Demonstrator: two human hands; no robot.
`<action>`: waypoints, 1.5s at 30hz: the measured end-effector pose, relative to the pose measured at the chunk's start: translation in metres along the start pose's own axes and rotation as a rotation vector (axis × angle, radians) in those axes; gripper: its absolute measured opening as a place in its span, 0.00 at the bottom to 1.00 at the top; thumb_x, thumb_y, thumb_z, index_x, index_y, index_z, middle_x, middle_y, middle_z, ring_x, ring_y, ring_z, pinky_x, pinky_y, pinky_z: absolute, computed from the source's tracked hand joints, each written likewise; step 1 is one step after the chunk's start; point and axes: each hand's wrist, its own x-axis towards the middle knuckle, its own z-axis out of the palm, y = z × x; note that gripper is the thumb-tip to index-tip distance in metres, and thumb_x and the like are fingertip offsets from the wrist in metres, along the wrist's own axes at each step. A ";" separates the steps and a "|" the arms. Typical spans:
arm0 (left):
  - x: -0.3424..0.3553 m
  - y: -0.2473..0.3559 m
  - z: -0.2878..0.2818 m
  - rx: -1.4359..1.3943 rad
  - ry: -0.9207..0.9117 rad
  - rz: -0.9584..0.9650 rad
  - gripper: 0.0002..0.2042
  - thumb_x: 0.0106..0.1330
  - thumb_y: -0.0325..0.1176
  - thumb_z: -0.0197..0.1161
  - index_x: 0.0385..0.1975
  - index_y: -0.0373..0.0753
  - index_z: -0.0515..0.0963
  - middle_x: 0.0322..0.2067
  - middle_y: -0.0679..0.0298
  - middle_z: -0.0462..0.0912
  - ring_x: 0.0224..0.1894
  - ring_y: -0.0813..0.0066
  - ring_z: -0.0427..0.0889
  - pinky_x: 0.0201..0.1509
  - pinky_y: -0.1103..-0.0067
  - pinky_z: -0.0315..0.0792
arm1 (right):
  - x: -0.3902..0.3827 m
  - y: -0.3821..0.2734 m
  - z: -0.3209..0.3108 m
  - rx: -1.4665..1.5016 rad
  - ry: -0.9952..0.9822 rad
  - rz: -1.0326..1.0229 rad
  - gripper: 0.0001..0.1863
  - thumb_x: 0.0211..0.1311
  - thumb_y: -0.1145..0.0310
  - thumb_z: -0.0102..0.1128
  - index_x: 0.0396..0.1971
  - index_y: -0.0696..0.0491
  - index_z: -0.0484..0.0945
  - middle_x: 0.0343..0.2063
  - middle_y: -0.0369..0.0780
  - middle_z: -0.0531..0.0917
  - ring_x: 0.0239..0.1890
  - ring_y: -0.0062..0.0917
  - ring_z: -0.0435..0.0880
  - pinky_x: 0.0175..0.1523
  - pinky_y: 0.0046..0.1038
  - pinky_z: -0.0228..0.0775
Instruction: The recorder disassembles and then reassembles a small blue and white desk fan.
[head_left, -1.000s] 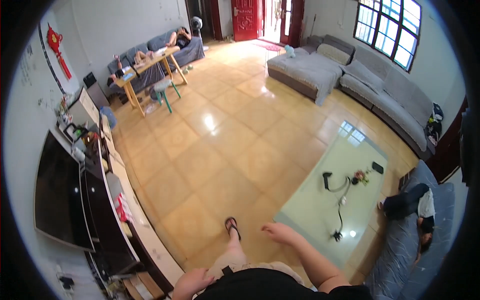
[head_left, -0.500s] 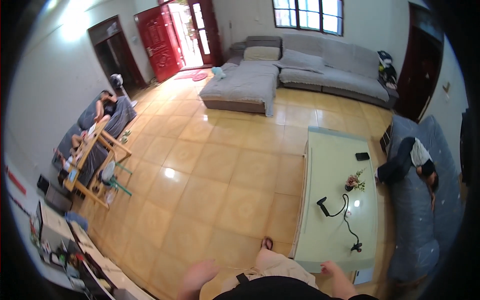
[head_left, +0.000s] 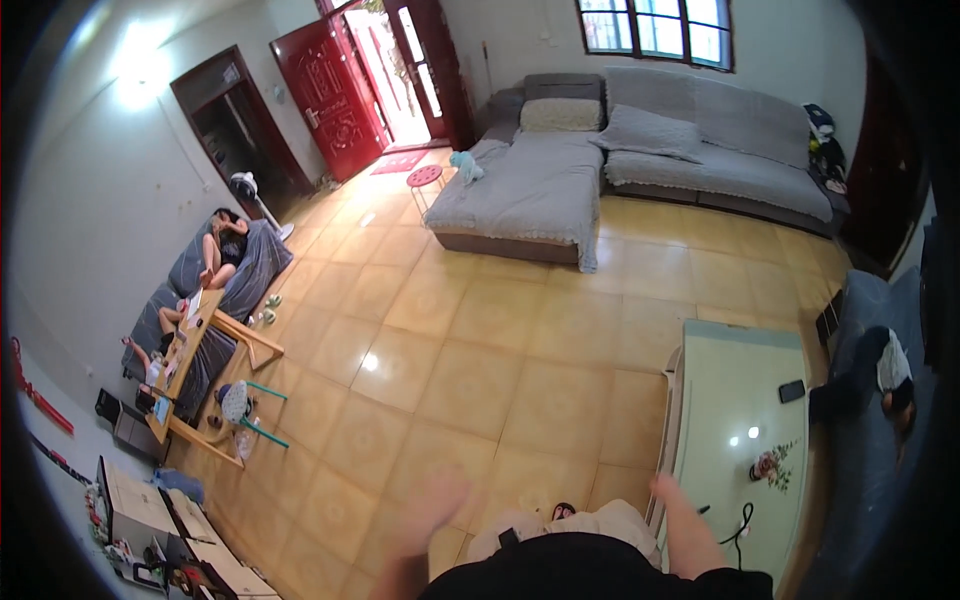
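Observation:
My left hand (head_left: 440, 495) swings above the tiled floor near the lower middle, smeared by motion, its fingers unclear. My right hand (head_left: 664, 490) is beside the left edge of the glass-topped coffee table (head_left: 735, 360), with loose, slightly bent fingers and nothing visible in it. On the tabletop are a small flowering plant (head_left: 770, 462), a dark phone (head_left: 791, 390) and a black cable (head_left: 745, 520), partly hidden by my right arm. My sandalled foot (head_left: 563, 510) shows below.
A grey sectional sofa (head_left: 510, 190) stands under the window. At left, people (head_left: 225, 245) recline on a dark couch behind a wooden table (head_left: 200, 350) and stool (head_left: 237, 400). Another person (head_left: 890, 365) lies on the right couch. A TV cabinet (head_left: 140, 495) lines the lower left.
The view has swung toward the right, then slightly back, and the coffee table has slid lower in it. My left hand has moved from my waist out over the floor.

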 end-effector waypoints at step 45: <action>0.906 -0.418 -0.705 0.148 1.105 0.523 0.17 0.69 0.41 0.51 0.56 0.73 0.64 0.49 0.75 0.66 0.53 0.72 0.66 0.58 0.64 0.61 | 1.076 -0.951 -0.592 0.261 -0.225 -0.098 0.16 0.65 0.62 0.47 0.44 0.55 0.79 0.27 0.40 0.85 0.25 0.24 0.84 0.28 0.26 0.73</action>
